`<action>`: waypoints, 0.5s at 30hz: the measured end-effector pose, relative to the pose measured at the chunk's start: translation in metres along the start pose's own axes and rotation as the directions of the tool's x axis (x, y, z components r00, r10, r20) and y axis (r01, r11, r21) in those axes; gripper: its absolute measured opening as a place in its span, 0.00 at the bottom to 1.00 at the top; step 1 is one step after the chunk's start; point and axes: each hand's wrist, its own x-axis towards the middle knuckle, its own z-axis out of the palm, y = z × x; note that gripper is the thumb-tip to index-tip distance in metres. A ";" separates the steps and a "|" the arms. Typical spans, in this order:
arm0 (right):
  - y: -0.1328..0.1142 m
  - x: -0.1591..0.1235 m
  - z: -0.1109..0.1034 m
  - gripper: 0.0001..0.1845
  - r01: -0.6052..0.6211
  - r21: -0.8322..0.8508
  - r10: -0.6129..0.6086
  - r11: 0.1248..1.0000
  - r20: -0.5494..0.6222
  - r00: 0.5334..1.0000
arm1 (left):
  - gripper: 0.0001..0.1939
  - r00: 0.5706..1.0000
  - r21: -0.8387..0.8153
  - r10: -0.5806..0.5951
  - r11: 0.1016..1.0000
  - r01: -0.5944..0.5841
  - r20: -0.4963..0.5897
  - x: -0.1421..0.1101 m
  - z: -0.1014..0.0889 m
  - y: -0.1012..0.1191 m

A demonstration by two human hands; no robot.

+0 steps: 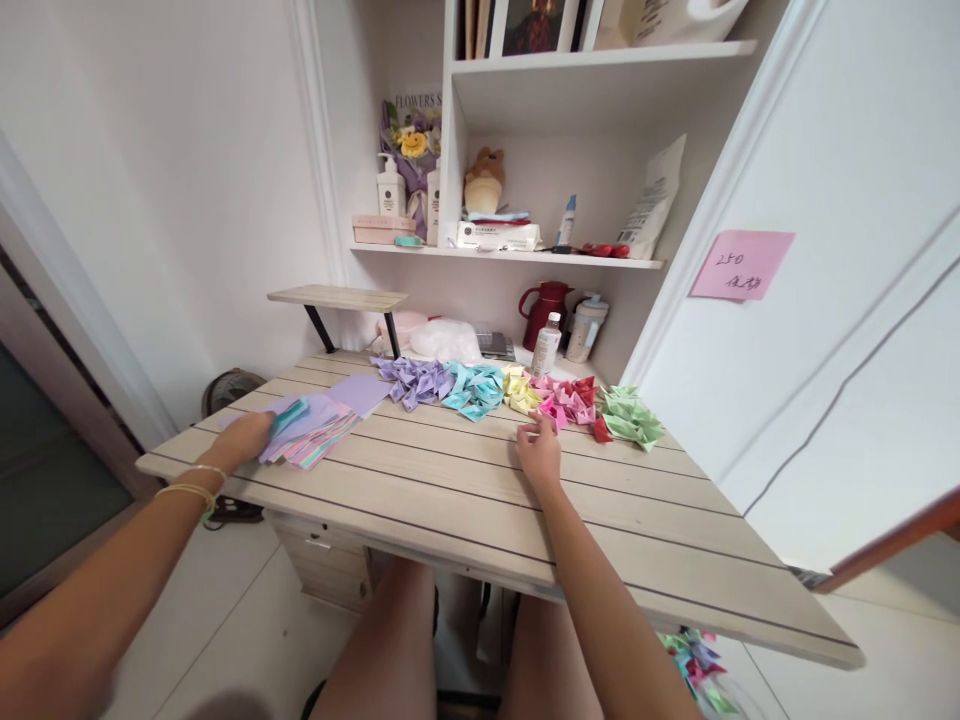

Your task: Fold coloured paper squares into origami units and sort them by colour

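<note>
My left hand [251,438] is closed on the left edge of a fan of paper sheets, where a teal paper [289,414] sticks out by the fingers. The rest of the fan is pale purple, pink and striped-looking coloured paper [319,432], with a purple sheet [360,394] beyond it. At the near edge of the pink folded papers [568,400], my right hand [539,452] has its fingers loosely bent and apart; nothing shows in them. Folded papers lie in a row across the desk: purple [416,380], light blue [474,390], yellow [519,390] and green [631,416].
A bottle [547,345] stands behind the folded papers, near a red jug [541,312] and a tumbler [587,328]. A small raised shelf [337,298] stands at the desk's back left. More folded papers [697,665] are below the desk's right side.
</note>
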 end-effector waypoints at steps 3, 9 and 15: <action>-0.002 0.000 0.000 0.24 -0.006 -0.017 0.006 1.000 0.007 1.000 | 0.15 0.998 0.130 -0.010 0.991 0.018 -0.062 -0.013 -0.008 0.011; -0.003 -0.001 0.000 0.23 -0.005 -0.047 0.005 0.999 0.005 1.000 | 0.13 0.992 0.154 0.101 0.984 -0.088 -0.081 -0.045 -0.024 0.049; -0.003 -0.001 -0.001 0.22 -0.012 -0.046 0.014 0.999 0.038 0.999 | 0.22 0.984 0.142 0.007 0.990 0.019 -0.178 -0.062 -0.032 0.071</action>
